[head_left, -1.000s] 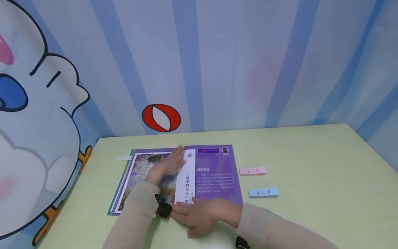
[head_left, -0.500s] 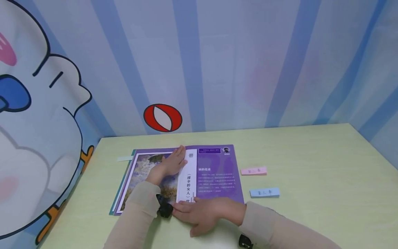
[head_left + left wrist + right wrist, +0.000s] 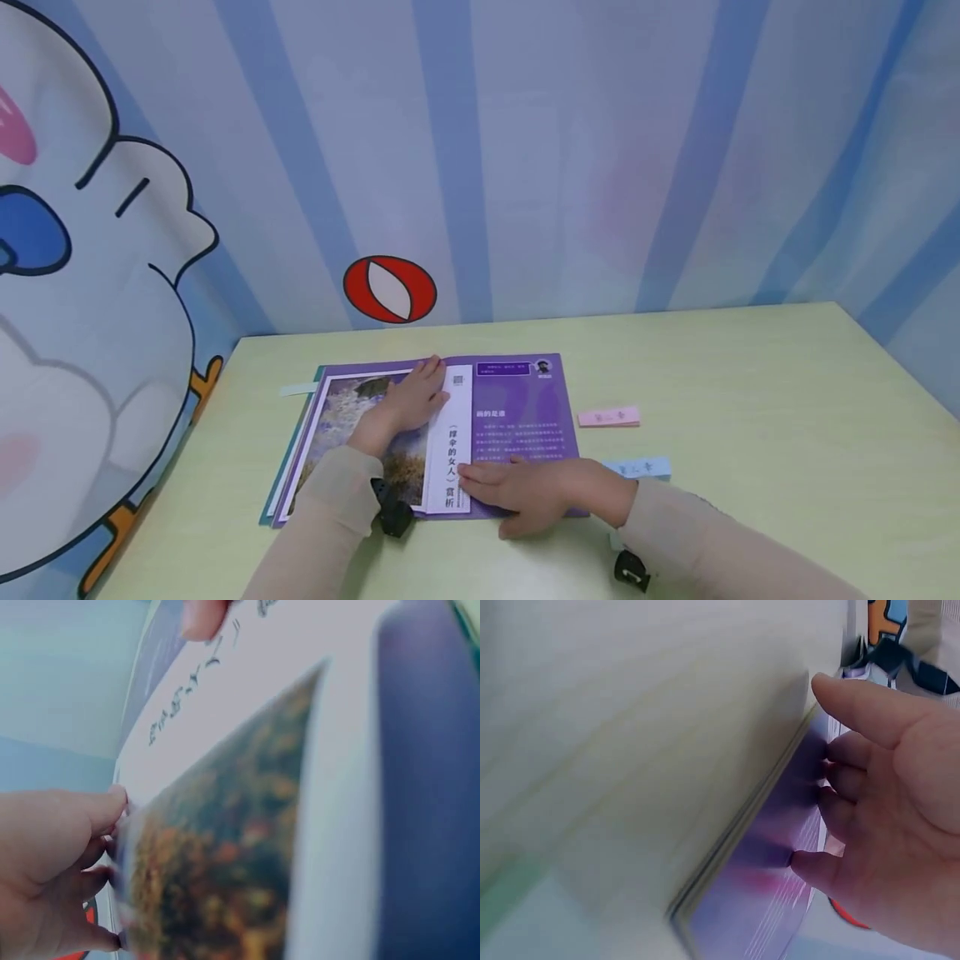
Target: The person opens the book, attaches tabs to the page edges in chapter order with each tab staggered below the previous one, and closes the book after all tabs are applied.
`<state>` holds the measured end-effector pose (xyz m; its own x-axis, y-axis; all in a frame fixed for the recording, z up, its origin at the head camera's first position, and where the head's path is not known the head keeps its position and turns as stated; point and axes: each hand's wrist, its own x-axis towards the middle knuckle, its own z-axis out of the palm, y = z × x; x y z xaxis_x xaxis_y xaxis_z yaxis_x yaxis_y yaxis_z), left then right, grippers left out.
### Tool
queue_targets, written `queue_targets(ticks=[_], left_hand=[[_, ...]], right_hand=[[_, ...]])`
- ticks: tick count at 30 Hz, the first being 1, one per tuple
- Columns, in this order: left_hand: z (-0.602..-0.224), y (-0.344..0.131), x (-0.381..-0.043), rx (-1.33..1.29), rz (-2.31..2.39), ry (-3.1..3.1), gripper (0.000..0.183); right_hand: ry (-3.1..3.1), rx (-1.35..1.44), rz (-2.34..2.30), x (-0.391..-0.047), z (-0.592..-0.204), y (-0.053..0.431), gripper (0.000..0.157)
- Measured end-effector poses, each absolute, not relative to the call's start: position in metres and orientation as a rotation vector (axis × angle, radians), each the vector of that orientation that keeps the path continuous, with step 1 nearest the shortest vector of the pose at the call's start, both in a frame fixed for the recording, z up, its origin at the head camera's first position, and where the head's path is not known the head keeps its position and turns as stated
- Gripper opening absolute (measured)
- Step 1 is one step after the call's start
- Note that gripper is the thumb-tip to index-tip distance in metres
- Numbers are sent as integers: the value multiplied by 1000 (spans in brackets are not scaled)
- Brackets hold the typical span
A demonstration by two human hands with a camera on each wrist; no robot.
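Note:
An open book lies on the table, with a painting on its left page and purple print on its right one. My left hand rests with extended fingers on the left page beside the white title strip, near the far edge. Lower down, my right hand touches the right page, fingertips at the strip's edge and thumb by the near edge. In the right wrist view, spread fingertips of my right hand meet the purple page. Neither hand grips anything.
To the book's right lie a pink paper slip and a blue slip, both handwritten; my right wrist partly covers the blue one. A pale green slip peeks out by the right sleeve. A pale tab sticks out at the book's left edge.
My right hand has moved right and slightly away from me, from the near end of the fold onto the right page, uncovering the title strip's lower end. My left hand stays in place.

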<state>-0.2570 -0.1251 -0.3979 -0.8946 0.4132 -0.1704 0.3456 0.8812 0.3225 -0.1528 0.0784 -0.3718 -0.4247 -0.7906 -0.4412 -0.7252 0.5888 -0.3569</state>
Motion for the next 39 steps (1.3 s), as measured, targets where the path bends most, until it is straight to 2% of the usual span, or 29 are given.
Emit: queue_targets(ticks=[7,21,39], left_hand=[[-389,-116,-250,583,360,2826,55],[-376,-86,-232,894,417,2810,44],[-374,-42,-221,1102,597,2759,40]], right_hand=[[2288,-1194,-293,-162,-374,102,60],[2502,-1135,-435,-170,-370,146,46],[2639,-1117,-725,-184,-372,198,41]])
